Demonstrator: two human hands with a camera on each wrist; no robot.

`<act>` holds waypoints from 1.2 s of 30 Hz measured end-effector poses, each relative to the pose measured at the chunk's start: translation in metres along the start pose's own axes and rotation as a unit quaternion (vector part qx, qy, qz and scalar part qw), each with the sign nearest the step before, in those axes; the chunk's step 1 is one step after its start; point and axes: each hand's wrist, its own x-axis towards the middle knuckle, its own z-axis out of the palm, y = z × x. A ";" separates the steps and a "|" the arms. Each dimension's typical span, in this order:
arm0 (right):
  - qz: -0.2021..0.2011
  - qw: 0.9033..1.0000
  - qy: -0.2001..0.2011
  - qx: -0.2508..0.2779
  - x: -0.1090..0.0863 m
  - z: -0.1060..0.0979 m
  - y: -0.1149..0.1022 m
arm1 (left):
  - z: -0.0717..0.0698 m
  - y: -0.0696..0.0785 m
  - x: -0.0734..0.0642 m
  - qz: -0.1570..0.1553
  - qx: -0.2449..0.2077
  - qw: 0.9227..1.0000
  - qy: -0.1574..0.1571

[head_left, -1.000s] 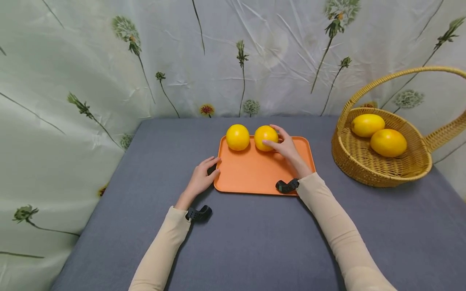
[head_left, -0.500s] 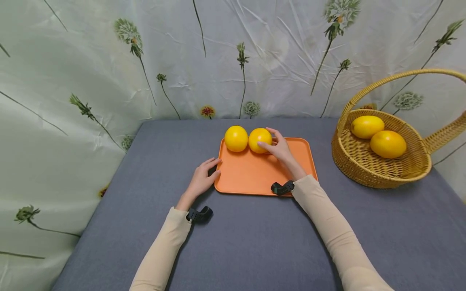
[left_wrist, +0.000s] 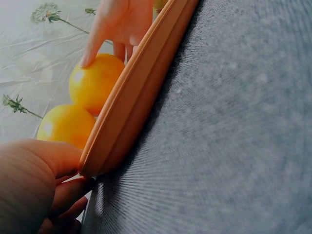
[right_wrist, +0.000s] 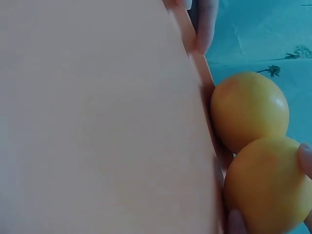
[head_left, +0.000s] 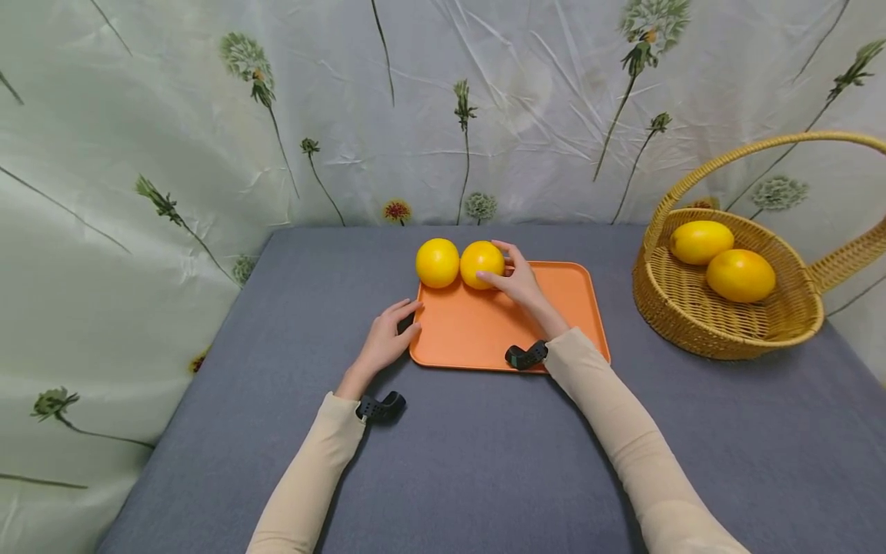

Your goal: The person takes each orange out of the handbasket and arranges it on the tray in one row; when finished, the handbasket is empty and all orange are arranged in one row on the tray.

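Orange held at tray's far rim

Head feed: I see the right hand grip this orange between thumb and fingers; the left hand, fingers loose, touches the tray's left rim. Left-wrist feed: its thumb meets the tray. Right-wrist feed: I see a second orange touching the held one.

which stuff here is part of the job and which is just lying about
Seems part of the job:
right hand, gripping a round fruit
second round fruit, touching the first
orange tray
left hand, at the tray's left edge

Apparently just lying about:
basket, untouched
two oval fruits in it
flowered cloth behind
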 end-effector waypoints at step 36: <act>-0.013 0.994 -0.095 -0.053 0.013 -0.039 0.030 | 0.002 -0.002 0.001 0.010 0.001 1.000 0.013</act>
